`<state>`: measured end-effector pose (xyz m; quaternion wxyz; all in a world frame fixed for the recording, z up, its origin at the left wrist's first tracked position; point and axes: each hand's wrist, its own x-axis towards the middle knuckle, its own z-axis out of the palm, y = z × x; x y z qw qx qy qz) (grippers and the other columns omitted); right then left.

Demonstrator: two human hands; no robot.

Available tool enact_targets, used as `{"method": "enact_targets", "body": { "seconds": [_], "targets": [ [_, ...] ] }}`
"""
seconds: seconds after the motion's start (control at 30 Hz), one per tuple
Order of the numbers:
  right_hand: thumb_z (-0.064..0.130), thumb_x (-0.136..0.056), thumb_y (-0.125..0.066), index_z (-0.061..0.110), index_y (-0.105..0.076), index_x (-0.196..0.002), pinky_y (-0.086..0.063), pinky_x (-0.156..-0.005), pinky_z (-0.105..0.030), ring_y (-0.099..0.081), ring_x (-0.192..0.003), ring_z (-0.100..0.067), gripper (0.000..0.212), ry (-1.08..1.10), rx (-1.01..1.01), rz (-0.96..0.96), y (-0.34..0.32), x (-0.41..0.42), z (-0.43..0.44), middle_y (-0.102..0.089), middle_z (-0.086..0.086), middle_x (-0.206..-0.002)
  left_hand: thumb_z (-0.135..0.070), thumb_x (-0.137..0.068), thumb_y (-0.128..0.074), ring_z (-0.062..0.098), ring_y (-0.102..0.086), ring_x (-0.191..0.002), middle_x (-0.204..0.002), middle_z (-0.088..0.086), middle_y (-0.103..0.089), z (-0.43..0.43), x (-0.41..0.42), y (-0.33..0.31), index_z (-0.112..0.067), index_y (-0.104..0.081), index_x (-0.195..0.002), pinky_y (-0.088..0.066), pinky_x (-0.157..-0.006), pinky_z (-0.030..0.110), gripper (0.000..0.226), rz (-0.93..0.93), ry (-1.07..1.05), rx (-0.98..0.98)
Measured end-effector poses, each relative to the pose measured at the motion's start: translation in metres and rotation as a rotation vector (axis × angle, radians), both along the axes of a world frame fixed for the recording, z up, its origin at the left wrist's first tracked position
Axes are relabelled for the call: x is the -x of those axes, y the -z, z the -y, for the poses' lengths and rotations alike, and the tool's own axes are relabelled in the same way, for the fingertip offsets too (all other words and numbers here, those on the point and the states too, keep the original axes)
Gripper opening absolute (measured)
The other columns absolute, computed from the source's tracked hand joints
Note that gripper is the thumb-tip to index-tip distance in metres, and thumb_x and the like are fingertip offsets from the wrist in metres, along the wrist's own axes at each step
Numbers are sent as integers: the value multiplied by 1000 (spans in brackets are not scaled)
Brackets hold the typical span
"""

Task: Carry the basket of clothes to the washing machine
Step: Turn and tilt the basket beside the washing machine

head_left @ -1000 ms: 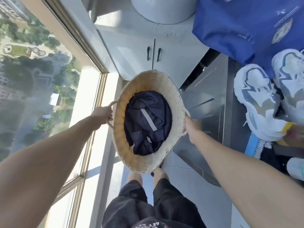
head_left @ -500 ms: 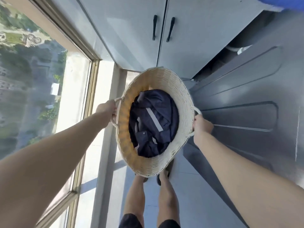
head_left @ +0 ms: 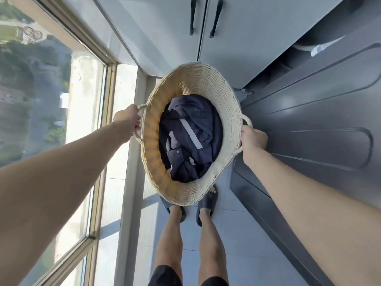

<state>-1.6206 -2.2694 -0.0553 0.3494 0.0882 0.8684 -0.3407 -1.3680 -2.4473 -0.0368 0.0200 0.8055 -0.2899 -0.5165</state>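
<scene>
A round woven wicker basket hangs in front of me above my feet, held level between both arms. Dark navy clothes with a pale stripe lie in its bottom. My left hand is closed around the looped handle on the basket's left side. My right hand grips the handle on the right side. A dark grey appliance side panel with embossed ridges, probably the washing machine, stands close to my right arm; its door is not in view.
A floor-to-ceiling window with a brass-coloured frame runs along the left. Straight ahead stands a pale cabinet with two black handles. My feet in dark slippers stand on the light tiled floor of a narrow passage.
The view has tilted downward: the blue cloth and white shoes at upper right have left the frame. The basket has come lower and nearer the cabinet, with both hands still on its handles.
</scene>
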Motion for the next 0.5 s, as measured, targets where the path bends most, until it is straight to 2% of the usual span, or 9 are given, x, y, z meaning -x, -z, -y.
{"method": "enact_targets", "body": {
  "seconds": [0.13,0.3,0.4,0.5],
  "targets": [
    [15,-77,-54,15,-60,-77,-28,-51,-26,-42,-66,-19,6,-41,-6,-11,1,2,6,-47,-11,-71,-21,-85,-40,16,-50,-58,-67,1,-54,-4,-6,1,-12,-58,-78,-46,-71,29,22,-21,-4,-10],
    [7,-79,-50,8,-58,-71,-31,-47,-24,-46,-62,-23,12,-124,-150,45,11,4,-3,-52,-8,-66,-21,-93,-44,16,-53,-65,-70,3,-57,-27,-22,16,-13,-57,-75,-45,-69,28,23,-51,30,-73],
    [9,-85,-50,9,-56,-67,-30,-47,-25,-48,-64,-24,19,-284,-195,26,12,3,-7,-51,-5,-61,-24,-94,-48,17,-56,-68,-77,5,-61,-33,-33,27,-9,-61,-87,-44,-66,28,21,0,42,-82],
    [15,-90,-53,-1,-65,-78,-34,-50,-26,-53,-69,-25,23,-413,-174,-6,11,-4,0,-58,-10,-72,-24,-95,-52,20,-59,-72,-80,7,-64,-37,-40,30,-1,-66,-100,-48,-66,29,28,53,92,-24]
  ]
}}
